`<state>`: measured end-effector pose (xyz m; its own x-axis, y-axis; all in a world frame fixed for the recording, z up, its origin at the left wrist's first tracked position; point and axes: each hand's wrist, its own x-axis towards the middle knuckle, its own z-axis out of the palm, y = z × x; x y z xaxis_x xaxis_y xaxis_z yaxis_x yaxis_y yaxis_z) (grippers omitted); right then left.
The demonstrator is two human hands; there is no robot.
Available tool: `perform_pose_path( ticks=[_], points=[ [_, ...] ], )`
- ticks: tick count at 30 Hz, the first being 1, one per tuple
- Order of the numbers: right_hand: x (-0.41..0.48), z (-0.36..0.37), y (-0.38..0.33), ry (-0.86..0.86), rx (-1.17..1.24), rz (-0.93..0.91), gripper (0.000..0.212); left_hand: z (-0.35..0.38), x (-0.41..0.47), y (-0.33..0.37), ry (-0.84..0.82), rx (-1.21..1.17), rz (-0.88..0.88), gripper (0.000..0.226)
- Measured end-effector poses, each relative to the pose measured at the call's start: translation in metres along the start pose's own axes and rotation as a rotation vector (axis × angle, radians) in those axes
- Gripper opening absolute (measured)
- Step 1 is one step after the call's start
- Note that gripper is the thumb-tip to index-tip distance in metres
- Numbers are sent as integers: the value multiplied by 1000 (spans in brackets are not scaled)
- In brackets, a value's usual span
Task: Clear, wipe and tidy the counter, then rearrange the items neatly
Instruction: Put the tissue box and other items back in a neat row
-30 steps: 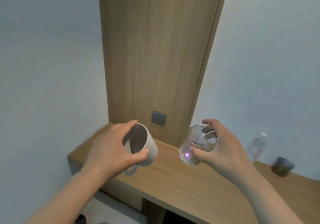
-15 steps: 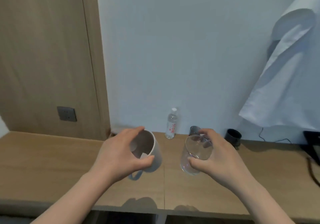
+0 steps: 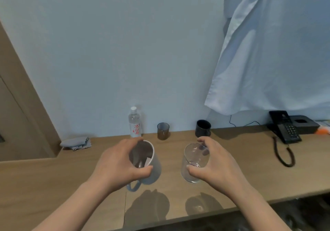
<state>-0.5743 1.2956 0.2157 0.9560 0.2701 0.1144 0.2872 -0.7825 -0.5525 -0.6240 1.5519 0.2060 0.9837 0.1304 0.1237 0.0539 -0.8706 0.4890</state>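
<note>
Mug (image 3: 156,169) and glass (image 3: 195,157), in the head view, are both held a little above the wooden counter (image 3: 53,177), each throwing a shadow on the boards near the front edge. The left hand (image 3: 117,164) grips the mug from above and from the side, its fingers curled over the far rim and its thumb pressed against the near wall, while the handle hangs down toward the person. The right hand (image 3: 214,166) pinches the glass in the same way, with fingertips over the far lip and the thumb on the near side. Both vessels stand nearly upright, their mouths tipped slightly toward the camera. Something small and pale lies inside the mug, but I cannot tell what it is. The relation that matters is depth: the row along the wall lies straight ahead of both grips. The water bottle (image 3: 135,123) is directly beyond the mug, and the left hand is nearer to it. The small tumbler (image 3: 163,130) and the dark cup (image 3: 203,128) flank the line of the glass, and the right hand is nearer to those. I judge that putting either vessel into that row needs a short forward reach and a level descent. A grey cloth (image 3: 75,143) lies crumpled at the far left by the wooden panel, well away from both hands. The bottle's label carries red characters that read 凉白开. The black telephone (image 3: 285,129) at the right shows a keypad whose figures are too small to read.
</note>
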Motion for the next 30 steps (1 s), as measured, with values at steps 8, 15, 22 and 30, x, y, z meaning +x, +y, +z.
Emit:
perform_pose_path(
  ticks=[8, 15, 22, 30],
  points=[
    [90, 12, 51, -98, -57, 25, 77, 57, 80, -2, -29, -47, -70, 88],
    [173, 29, 84, -232, -97, 43, 67, 78, 136, -3, -28, 5, -132, 77],
    [240, 59, 112, -321, -137, 7, 61, 96, 162, -7, -27, 90, -201, 81],
    [317, 107, 147, -473, -210, -57, 62, 114, 176, -4, -26, 98, -369, 77]
  ],
)
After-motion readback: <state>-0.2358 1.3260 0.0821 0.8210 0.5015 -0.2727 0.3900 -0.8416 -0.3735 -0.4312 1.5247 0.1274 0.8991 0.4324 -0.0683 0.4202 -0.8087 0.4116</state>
